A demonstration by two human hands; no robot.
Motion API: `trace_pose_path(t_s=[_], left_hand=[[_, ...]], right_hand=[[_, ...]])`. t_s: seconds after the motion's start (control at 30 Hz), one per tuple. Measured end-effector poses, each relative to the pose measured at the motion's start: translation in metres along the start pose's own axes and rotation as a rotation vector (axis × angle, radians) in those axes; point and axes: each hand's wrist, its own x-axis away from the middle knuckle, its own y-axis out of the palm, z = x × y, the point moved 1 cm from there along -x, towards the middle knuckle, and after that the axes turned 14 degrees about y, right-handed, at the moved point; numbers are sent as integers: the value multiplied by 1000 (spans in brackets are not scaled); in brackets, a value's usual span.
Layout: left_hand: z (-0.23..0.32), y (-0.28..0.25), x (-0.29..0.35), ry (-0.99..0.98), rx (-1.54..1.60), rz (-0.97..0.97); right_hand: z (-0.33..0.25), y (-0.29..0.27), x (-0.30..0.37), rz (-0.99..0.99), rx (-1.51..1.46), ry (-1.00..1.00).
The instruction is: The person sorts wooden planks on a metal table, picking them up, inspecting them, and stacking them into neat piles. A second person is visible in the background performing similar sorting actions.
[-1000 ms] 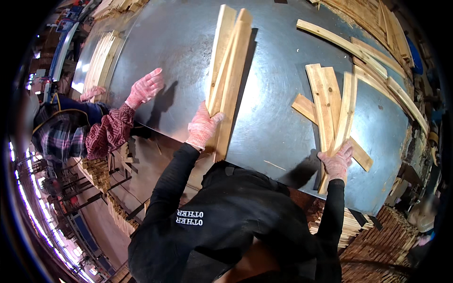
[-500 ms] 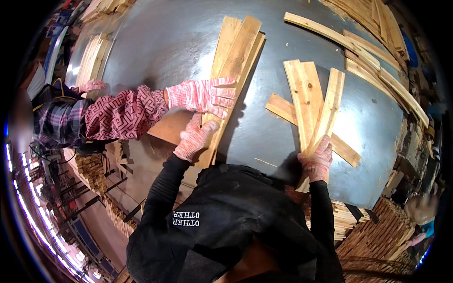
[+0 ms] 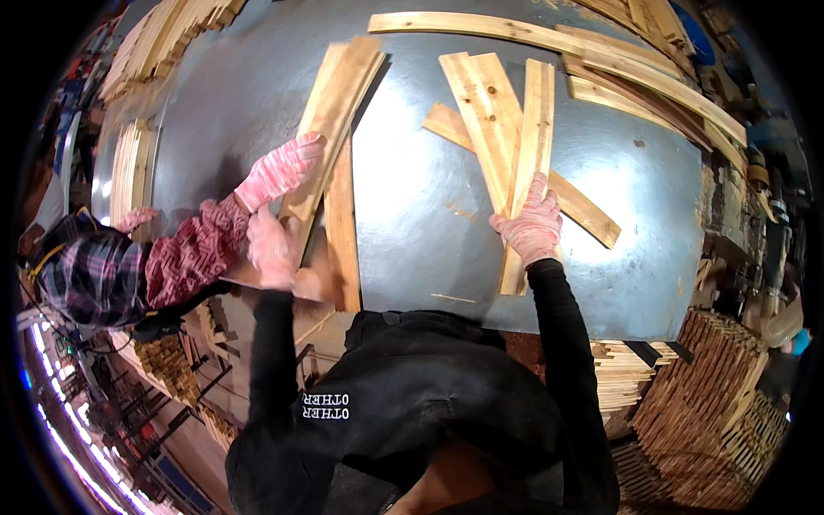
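My left hand [image 3: 273, 251], in a pink-and-white knit glove and slightly blurred, is closed on the near end of a few pale wooden boards [image 3: 333, 112]. A co-worker's gloved hand [image 3: 279, 172] grips the same boards just beyond mine. Beside them a single wooden board [image 3: 342, 232] lies on the metal table, its near end by the table's edge. My right hand [image 3: 530, 225], gloved alike, wraps over a narrow board [image 3: 534, 120], thumb on its left side. Under and beside that one are two knotty boards [image 3: 482, 112] and a crosswise board [image 3: 588, 210].
Long wooden strips [image 3: 481, 27] lie along the table's [image 3: 403, 172] far right side. Stacked boards [image 3: 130, 172] stand on the left, near the co-worker's patterned sleeve [image 3: 193, 253]. Bundled wood [image 3: 699, 386] is piled below right. Machinery [image 3: 777, 249] borders the right edge.
The view has shifted. The left boards have moved left, with my left hand and the co-worker's hand on them, away from one board that stays on the table. My right hand stays on its board.
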Motion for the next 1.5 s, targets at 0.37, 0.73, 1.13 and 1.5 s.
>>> trace_pose_path(t_s=[0.37,0.73,1.13,1.5], left_hand=[[188,137,5,102,1430,-616],[136,91,13,19,1564,-456],[56,171,-3,134,1529,-17],[1,71,-46,-265,920,-131]], right_hand=[[-29,37,-5,-362,-839,-70],[-102,23,-1,28,-111,-647],[-217,53,-3,-130,-391,-570],[-235,-162,-328,535,166,-571]])
